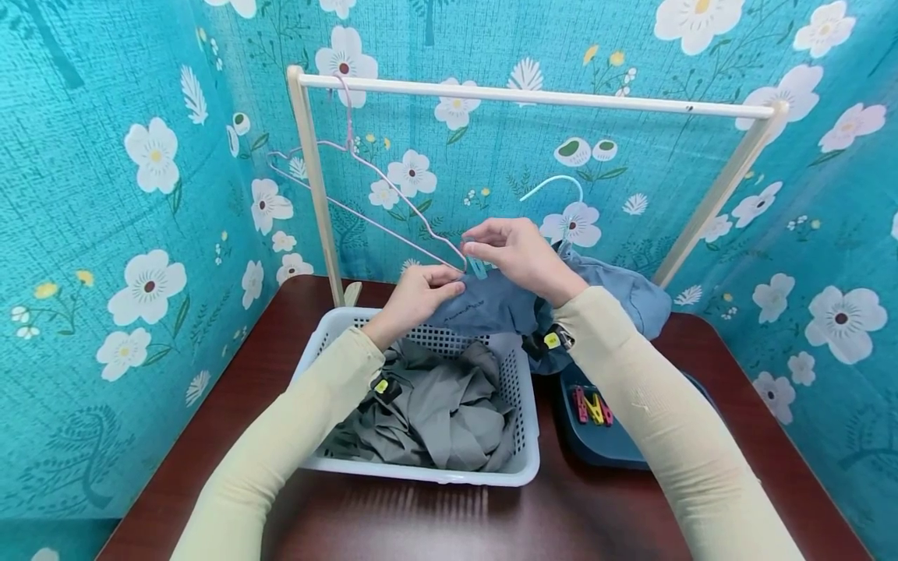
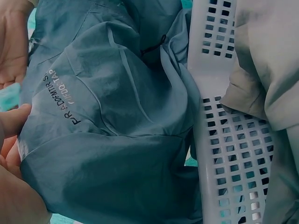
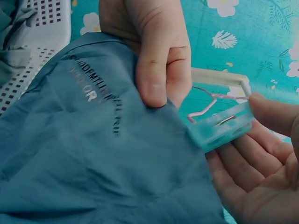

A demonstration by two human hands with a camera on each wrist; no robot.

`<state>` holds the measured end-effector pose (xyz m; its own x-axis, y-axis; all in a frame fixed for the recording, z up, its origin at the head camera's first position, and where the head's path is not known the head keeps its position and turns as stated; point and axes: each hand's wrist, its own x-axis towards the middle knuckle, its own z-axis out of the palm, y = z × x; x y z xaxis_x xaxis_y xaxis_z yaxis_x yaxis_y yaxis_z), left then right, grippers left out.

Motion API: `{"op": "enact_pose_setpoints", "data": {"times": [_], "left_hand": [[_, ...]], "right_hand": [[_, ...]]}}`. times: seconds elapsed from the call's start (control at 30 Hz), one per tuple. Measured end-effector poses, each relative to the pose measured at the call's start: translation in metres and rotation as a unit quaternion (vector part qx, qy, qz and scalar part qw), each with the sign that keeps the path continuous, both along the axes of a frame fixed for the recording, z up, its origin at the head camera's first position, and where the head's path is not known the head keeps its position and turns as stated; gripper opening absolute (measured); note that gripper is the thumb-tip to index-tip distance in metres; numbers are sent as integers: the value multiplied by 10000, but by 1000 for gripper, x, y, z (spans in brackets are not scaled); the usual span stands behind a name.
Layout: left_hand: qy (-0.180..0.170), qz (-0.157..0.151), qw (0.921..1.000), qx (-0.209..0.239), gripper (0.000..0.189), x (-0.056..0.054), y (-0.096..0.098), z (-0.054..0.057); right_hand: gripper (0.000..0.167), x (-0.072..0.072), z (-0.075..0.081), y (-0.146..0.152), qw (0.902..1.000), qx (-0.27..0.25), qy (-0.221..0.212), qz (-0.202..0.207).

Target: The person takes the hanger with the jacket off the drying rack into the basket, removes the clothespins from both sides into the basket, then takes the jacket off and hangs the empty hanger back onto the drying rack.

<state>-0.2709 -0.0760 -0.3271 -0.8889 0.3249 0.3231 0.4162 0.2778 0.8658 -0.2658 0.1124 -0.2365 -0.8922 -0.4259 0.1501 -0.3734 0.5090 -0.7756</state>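
A blue garment [image 1: 484, 304] with printed lettering stretches from the basket's back edge toward the right. At its left end, my left hand [image 1: 419, 298] pinches the cloth's edge between thumb and fingers, close to the lower corner of a pink wire hanger [image 1: 393, 185]. My right hand [image 1: 517, 253] holds a translucent teal clothespin [image 3: 224, 125] between thumb and fingers. The clothespin's tip is at the garment's edge; whether it bites the cloth cannot be told. Behind my right wrist, a pale hanger hook [image 1: 561, 179] rises out of the garment.
The pink hanger hangs from a white rod [image 1: 533, 95] on a wooden frame. Below my hands stands a pale plastic basket [image 1: 529, 436] with grey clothing [image 1: 449, 405] inside. Right of it, a dark blue tray [image 1: 575, 436] holds pink and yellow clothespins [image 1: 593, 409]. Floral curtains surround the table.
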Motion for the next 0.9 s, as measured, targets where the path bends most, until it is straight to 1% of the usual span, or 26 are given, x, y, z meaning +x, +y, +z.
{"op": "enact_pose_setpoints", "data": {"times": [0.1,0.27,0.43,0.57,0.7,0.8,0.9], "left_hand": [[26,20,10000,-21,20,0,-2,0],[-114,161,9998,66,19,-2,-7,3],[-208,234,9993,189,18,-3,-11,5],[-243,284,9990,247,19,-4,-14,7],[-326,327,9983,347,19,-6,-17,7],[-395,379,9979,352,20,-7,-19,7],[-451,438,9974,350,20,-7,-20,7]], "right_hand": [[30,5,4,-1,9999,-146,-9,-3],[33,16,11,1,9995,-202,-178,136],[38,26,13,14,9979,-255,-503,317],[43,32,11,30,9941,-312,-804,657],[47,37,7,47,9900,-123,-1006,980],[47,40,2,60,9875,96,-1081,1145],[46,44,-5,72,9842,146,-1172,1318]]}}
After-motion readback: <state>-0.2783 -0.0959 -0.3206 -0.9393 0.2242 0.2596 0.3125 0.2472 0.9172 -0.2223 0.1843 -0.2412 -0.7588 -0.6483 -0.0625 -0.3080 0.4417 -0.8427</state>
